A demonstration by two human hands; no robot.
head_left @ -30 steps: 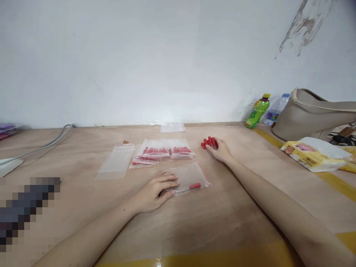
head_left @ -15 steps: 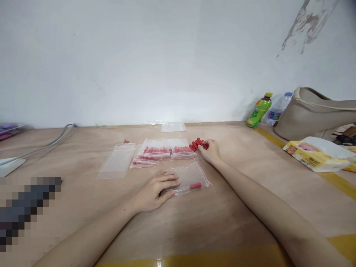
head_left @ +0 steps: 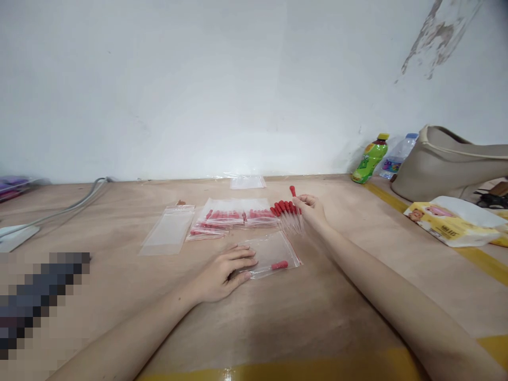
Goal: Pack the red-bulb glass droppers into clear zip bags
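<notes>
My left hand [head_left: 226, 272] lies flat with fingers spread on the near left part of a clear zip bag [head_left: 270, 244]. Inside that bag is one dropper with a red bulb [head_left: 280, 265]. Between the thumb and fingers of my right hand [head_left: 313, 208] a dropper [head_left: 292, 191] is pinched, its red bulb pointing up. Just left of and below that hand, several loose red-bulbed droppers [head_left: 283, 207] lie side by side, clear stems toward me. Zip bags holding red-bulbed droppers [head_left: 224, 215] are spread beyond my left hand.
Flat clear zip bags [head_left: 169, 230] lie at left, and another bag [head_left: 247, 182] rests by the wall. A green-labelled bottle [head_left: 370, 160], a clear bottle [head_left: 398, 157], a beige bag [head_left: 440, 164] and a tissue pack [head_left: 448, 219] stand at right. A grey cable [head_left: 75, 203] runs at left.
My right hand has lifted one dropper up from the loose row and moved slightly right, uncovering the other droppers' stems. My left hand stays on the bag.
</notes>
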